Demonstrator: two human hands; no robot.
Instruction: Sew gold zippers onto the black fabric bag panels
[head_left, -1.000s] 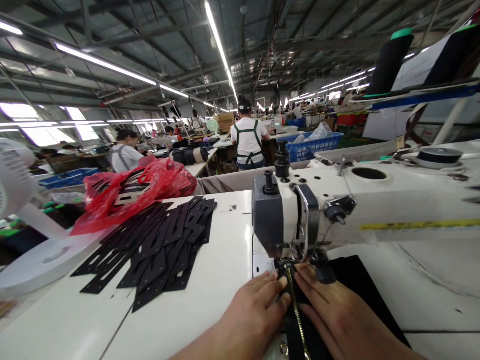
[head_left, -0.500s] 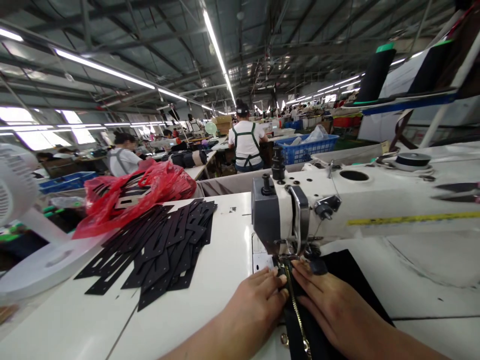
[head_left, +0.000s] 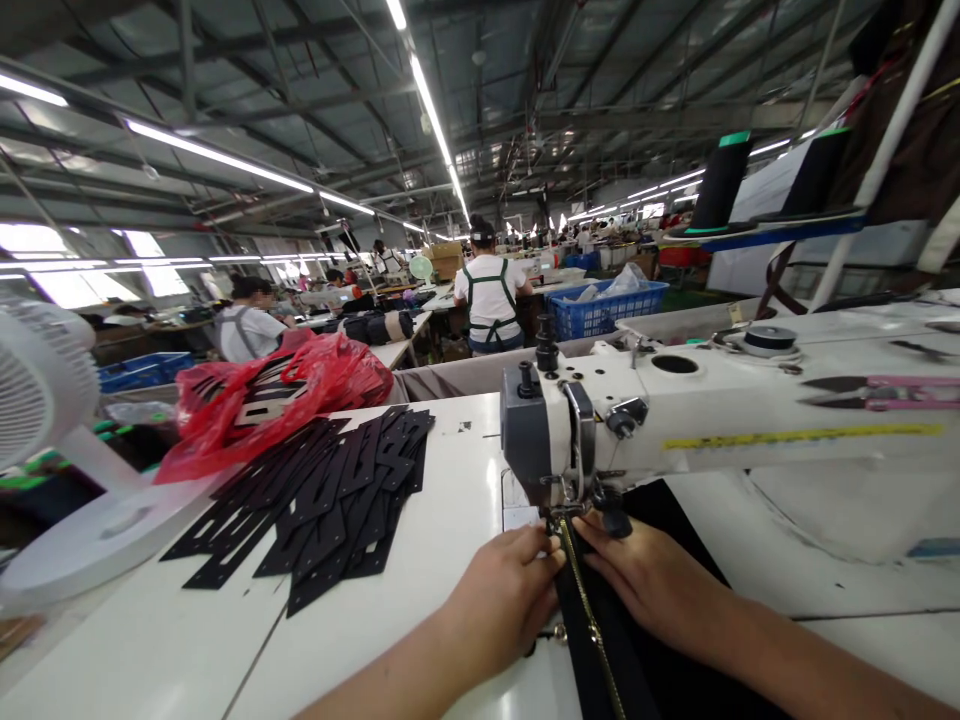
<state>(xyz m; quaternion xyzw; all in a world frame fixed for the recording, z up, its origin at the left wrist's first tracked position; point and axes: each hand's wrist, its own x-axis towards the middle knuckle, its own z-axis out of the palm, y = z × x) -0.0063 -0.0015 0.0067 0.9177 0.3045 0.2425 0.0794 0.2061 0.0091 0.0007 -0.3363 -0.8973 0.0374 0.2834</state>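
Observation:
My left hand (head_left: 506,590) has its fingers curled and pressed together at the left edge of a gold-toothed zipper (head_left: 583,600), close to the needle area. On the other side, my right hand (head_left: 649,570) presses closed fingers onto black fabric (head_left: 660,505), just right of the teeth. Zipper and fabric run from under the presser foot of the white and grey sewing machine (head_left: 531,430) down toward me. A small metal slider (head_left: 595,633) shows on the zipper. The machine head and my fingers hide the stitching point.
Left on the white table (head_left: 442,520) lies a pile of black cut strips (head_left: 352,500), beside a red plastic bag (head_left: 330,375) and a white fan (head_left: 45,380). Pink-handled thread snips (head_left: 885,392) rest on the machine arm. Black thread cones (head_left: 718,185) stand behind. Co-workers sit farther off.
The fabric and zipper have moved toward the needle, with the slider now farther from me. My left fingers have curled in more. The view has shifted slightly.

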